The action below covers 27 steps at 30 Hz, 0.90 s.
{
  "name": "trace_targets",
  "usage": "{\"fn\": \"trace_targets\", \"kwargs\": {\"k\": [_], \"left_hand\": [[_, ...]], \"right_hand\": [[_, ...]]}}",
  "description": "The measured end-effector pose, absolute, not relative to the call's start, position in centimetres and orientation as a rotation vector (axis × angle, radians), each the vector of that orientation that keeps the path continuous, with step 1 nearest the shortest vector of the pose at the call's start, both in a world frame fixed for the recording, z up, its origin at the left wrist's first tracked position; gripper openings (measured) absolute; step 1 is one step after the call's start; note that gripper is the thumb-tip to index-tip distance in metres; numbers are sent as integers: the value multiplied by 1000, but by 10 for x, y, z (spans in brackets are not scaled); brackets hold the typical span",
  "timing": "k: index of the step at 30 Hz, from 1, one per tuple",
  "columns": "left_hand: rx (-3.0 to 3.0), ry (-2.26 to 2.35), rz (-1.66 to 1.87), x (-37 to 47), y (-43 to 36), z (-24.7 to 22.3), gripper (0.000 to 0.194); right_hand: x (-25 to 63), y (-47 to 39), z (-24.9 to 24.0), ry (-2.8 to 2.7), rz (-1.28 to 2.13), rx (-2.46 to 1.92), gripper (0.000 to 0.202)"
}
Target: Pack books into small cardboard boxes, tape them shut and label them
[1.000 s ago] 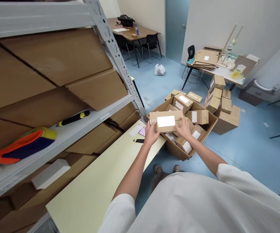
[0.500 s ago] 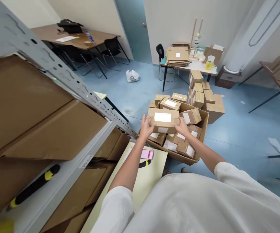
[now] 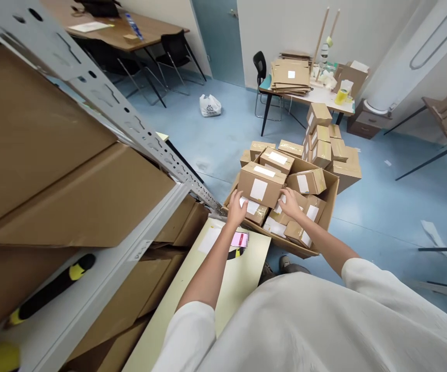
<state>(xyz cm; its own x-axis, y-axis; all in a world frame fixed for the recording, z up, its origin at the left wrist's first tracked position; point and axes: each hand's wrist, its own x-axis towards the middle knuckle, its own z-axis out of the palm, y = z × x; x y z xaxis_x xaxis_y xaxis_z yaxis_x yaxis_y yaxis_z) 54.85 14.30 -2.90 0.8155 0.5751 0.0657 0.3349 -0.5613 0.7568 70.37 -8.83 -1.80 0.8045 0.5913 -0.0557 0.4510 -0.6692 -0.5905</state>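
A small taped cardboard box with a white label (image 3: 261, 184) lies tilted on top of the pile inside a large open carton (image 3: 332, 199) on the floor. My left hand (image 3: 237, 207) is at the box's lower left corner, fingers spread, holding nothing. To the right, my right hand (image 3: 290, 202) hovers with fingers apart over other small labelled boxes (image 3: 298, 233) in the carton, just below the box's lower right corner.
A pale table (image 3: 223, 289) with a pink item (image 3: 240, 239) lies under my left arm. Metal shelving (image 3: 103, 98) with flat cardboard and a black-yellow knife (image 3: 48, 292) stands left. More boxes (image 3: 326, 147) are stacked behind the carton, beside a cluttered table (image 3: 316, 95).
I carried the labelled box from above the table over to the carton and set it on the pile. Both hands have come off its sides and dropped to its lower corners.
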Motion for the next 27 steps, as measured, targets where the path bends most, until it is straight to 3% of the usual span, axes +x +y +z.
{"fn": "trace_targets", "kwargs": {"k": [11, 18, 27], "left_hand": [[2142, 847, 444, 497, 101, -38, 54], [2005, 1216, 443, 397, 57, -53, 59], [1813, 1476, 488, 260, -7, -74, 46]], "right_hand": [[678, -74, -35, -1185, 545, -2230, 48], [615, -53, -62, -1562, 784, -2090, 39], [524, -24, -85, -2047, 910, -2100, 33]]}}
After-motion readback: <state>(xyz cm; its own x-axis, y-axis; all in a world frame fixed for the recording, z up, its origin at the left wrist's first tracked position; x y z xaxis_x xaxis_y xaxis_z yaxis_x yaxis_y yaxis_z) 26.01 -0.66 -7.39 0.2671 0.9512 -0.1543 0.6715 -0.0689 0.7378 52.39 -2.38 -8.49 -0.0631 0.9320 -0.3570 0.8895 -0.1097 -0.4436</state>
